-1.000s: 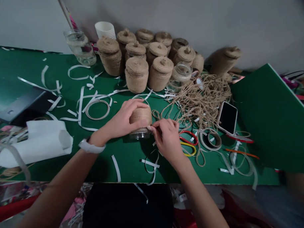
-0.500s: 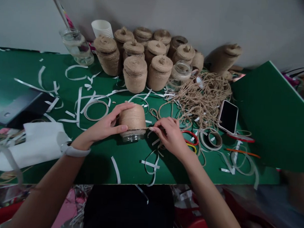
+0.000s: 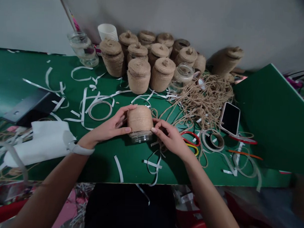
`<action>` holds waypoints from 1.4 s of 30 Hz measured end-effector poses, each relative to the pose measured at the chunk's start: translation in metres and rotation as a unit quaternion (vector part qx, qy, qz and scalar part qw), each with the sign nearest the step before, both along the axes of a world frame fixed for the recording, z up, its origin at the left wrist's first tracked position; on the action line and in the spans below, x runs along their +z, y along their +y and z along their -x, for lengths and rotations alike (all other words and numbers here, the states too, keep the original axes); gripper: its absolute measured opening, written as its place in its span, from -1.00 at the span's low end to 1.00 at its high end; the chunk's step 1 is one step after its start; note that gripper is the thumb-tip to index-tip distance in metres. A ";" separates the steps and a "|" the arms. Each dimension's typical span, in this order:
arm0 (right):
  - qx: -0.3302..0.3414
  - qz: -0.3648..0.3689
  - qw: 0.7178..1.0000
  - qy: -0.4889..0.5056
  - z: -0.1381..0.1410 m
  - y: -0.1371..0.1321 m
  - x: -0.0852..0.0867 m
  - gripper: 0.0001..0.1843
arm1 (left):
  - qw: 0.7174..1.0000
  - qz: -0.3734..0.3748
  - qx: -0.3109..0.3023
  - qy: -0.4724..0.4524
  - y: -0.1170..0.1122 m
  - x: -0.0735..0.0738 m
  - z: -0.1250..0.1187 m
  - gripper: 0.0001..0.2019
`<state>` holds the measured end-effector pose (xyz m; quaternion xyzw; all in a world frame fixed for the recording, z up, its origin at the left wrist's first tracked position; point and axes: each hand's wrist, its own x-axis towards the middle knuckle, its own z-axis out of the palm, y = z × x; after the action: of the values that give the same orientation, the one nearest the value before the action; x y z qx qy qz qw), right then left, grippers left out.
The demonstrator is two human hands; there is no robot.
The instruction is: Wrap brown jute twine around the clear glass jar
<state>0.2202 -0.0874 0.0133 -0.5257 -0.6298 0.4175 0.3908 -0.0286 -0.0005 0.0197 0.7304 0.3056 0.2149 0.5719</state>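
Observation:
A glass jar (image 3: 140,122) mostly wound in jute twine stands on the green table (image 3: 130,163); its lower glass band is still bare. My left hand (image 3: 111,127) grips the jar's left side, thumb on top. My right hand (image 3: 169,136) presses the twine against the jar's right side with its fingertips. The loose twine runs from there to a tangled heap of jute twine (image 3: 204,99) at the right.
Several twine-covered jars (image 3: 139,75) with lids stand at the back, with a bare glass jar (image 3: 183,75), another (image 3: 83,48) and a paper cup (image 3: 108,32). A phone (image 3: 229,118), tape rolls (image 3: 213,141), white paper strips (image 3: 83,105), a paper roll (image 3: 41,146) and a green board (image 3: 274,118) lie around.
My left hand shifted from over the jar to its left side. My right hand drew the twine out to the right, then came back against the jar.

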 end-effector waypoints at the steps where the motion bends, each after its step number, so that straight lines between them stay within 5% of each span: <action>1: 0.003 0.022 1.000 0.023 -0.001 0.000 0.000 -0.72 | 1.000 -0.005 -0.015 0.011 0.002 0.005 -0.001 -0.31; 4: 0.002 0.052 0.998 0.041 -0.001 0.001 0.003 -0.69 | 0.994 -0.076 -0.014 0.083 0.002 0.028 -0.010 -0.38; 8: 0.009 0.018 1.000 0.006 0.005 0.002 0.009 -0.71 | 0.952 -0.264 0.099 0.117 -0.007 0.053 -0.044 -0.61; 15: 0.020 -0.050 0.996 -0.073 0.006 0.003 0.013 -0.75 | 0.935 -0.304 0.110 0.145 -0.002 0.032 -0.078 -0.65; 19: 0.026 -0.043 0.996 -0.068 0.006 0.001 0.011 -0.75 | 0.958 -0.245 0.126 0.079 0.003 0.027 -0.064 -0.68; 25: 0.038 -0.056 0.993 -0.098 0.018 -0.001 0.008 -0.74 | 0.974 -0.052 0.195 -0.107 0.007 0.013 -0.050 -0.66; 32: -0.005 -0.066 0.998 -0.005 0.025 -0.001 0.001 -0.75 | 0.896 0.169 0.340 -0.231 0.006 0.003 -0.063 -0.66; 37: -0.089 -0.078 0.985 0.125 0.029 0.016 0.004 -0.71 | 0.866 0.285 0.352 -0.214 0.002 -0.002 -0.079 -0.69; 39: -0.110 -0.049 0.973 0.197 0.030 0.025 0.006 -0.68 | 0.896 0.198 0.359 -0.173 0.004 -0.001 -0.077 -0.58; 42: -0.126 0.003 0.955 0.269 0.028 0.038 0.008 -0.60 | 0.941 -0.056 0.326 -0.068 0.006 0.009 -0.065 -0.39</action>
<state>0.1918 -0.0490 0.0209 -0.4700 -0.4295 0.4924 0.5934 0.0365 0.0059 0.0283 0.6049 0.4748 0.4555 0.4484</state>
